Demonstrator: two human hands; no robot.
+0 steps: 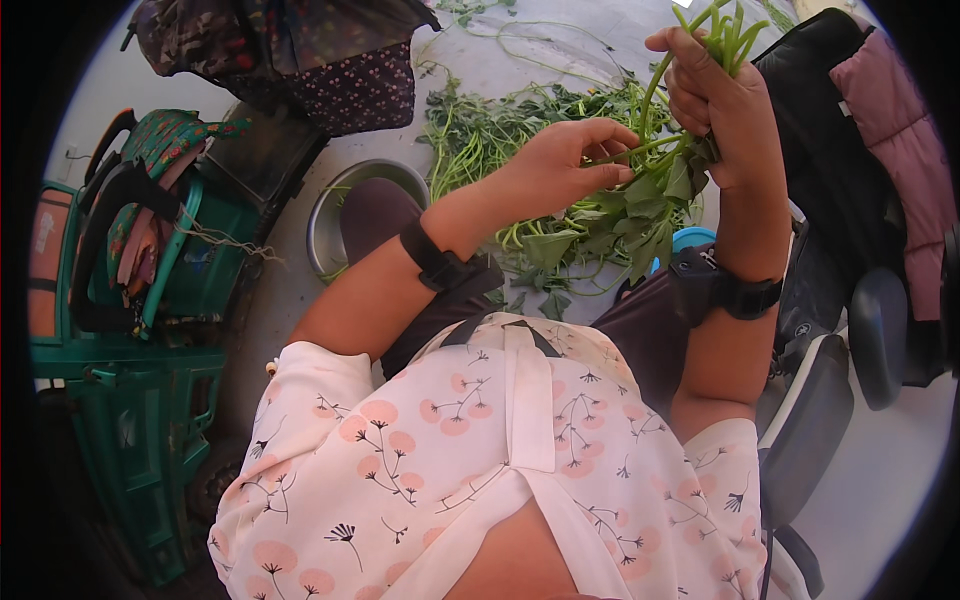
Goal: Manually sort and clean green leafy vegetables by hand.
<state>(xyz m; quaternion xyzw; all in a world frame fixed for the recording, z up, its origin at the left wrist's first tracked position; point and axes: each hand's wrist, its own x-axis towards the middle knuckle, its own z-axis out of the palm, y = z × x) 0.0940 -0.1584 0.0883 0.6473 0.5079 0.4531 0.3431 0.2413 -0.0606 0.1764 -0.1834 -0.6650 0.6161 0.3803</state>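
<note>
My right hand [722, 112] is raised at the upper right, its fingers wrapped round a bunch of leafy green stems [652, 205]. Pale stem ends stick up above the fist, while the broad leaves hang below it. Just left of it, my left hand [560, 165] has thumb and fingers closed on one thin stem of the bunch. Beneath both hands, a loose heap of the same greens [470, 140] spreads over the grey floor.
A metal bowl [322, 232] stands by my left knee, partly hidden. Part of a blue container [693, 238] shows by my right knee. Green plastic crates [130, 430] stand at left, below a patterned cloth bag [355, 90]. A chair with a pink padded jacket [890, 120] is at right.
</note>
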